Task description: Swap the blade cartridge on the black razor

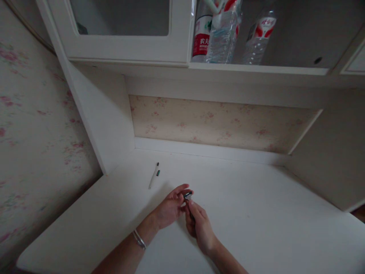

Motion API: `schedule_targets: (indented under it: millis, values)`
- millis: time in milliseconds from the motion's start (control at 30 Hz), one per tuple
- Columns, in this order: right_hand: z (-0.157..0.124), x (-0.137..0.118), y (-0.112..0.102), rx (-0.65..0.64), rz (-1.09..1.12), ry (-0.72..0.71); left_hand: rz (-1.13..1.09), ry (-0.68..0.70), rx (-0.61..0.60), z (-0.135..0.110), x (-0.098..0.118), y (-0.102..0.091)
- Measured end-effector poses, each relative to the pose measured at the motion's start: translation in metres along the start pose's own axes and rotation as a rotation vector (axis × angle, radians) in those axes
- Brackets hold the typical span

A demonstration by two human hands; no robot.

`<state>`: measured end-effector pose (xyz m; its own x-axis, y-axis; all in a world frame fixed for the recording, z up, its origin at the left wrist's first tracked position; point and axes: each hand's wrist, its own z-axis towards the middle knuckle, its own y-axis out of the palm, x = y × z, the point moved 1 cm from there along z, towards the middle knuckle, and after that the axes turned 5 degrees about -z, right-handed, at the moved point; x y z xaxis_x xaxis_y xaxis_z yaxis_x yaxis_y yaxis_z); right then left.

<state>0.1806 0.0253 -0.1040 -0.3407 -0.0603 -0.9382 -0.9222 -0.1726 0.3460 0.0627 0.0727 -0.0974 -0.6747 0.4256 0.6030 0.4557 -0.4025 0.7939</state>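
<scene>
Small black-and-silver object point(188, 195) is pinched by left hand point(169, 209) and right hand point(202, 227); steady, even pressure should help.

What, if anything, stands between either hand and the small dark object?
Nothing visible does: the left hand and right hand both already hold the small dark object. The slim white stick and small dark piece lie on the desk beyond the left hand, out of the way.

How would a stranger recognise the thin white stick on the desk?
On the white desk, look beyond the left hand. The thin white stick lies there, dark tip farthest away, much longer than the short dark piece beside it.
</scene>
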Motion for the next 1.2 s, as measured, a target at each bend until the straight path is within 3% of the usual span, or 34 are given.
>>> schedule_targets:
  millis: [400, 633, 933, 1100, 1200]
  values:
    - [-0.002, 0.001, -0.002, -0.037, -0.054, -0.002, 0.029, 0.066, -0.027, 0.002, -0.004, -0.003]
    - [0.004, 0.004, -0.007, 0.054, 0.024, -0.01, -0.025, 0.103, -0.026, 0.002, -0.001, -0.001]
    - [0.007, 0.004, -0.008, -0.003, 0.032, -0.149, 0.029, 0.171, 0.083, 0.007, 0.001, -0.001]
    - [0.011, 0.0, -0.016, 0.066, -0.053, -0.224, 0.174, 0.246, 0.141, 0.008, 0.001, -0.002]
    - [0.018, 0.0, -0.029, 0.197, -0.278, -0.255, 0.413, 0.33, 0.24, 0.008, 0.003, -0.002]
